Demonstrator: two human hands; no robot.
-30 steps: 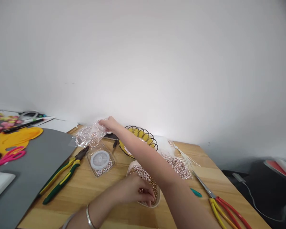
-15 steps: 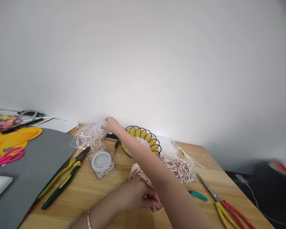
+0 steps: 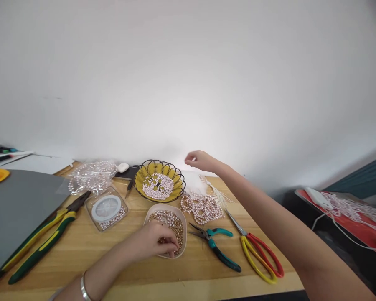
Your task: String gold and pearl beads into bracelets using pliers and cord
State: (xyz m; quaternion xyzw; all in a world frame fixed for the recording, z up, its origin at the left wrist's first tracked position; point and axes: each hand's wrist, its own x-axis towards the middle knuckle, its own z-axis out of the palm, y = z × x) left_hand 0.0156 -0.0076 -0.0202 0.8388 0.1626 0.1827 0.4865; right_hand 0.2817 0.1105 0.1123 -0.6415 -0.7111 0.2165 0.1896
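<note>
My left hand (image 3: pixel 158 240), a metal bangle on its wrist, is over the pale bowl (image 3: pixel 184 244) of gold and pink beads (image 3: pixel 176 223). Its fingers are closed in a pinch low over the beads; what lies between them is too small to make out. My right hand (image 3: pixel 201 161) is raised in front of the wall, to the right of a yellow basket (image 3: pixel 138 180) with black wire loops that holds pink beads (image 3: pixel 158 187). The right fingertips are drawn together in a pinch, and anything in them cannot be made out.
Teal-handled pliers (image 3: pixel 211 242) and red-and-yellow scissors (image 3: pixel 246 236) lie right of the bowl, below bead strands (image 3: pixel 203 209). At left are green-and-yellow pliers (image 3: pixel 62 219), a clear box (image 3: pixel 90 209) with a spool (image 3: pixel 106 208), and a bag of beads (image 3: pixel 92 175). The wall (image 3: pixel 188 83) stands behind.
My right hand has swept from left of the yellow basket to its right, uncovering the basket, bowl and teal pliers. My left hand stays at the bowl. The view has turned right.
</note>
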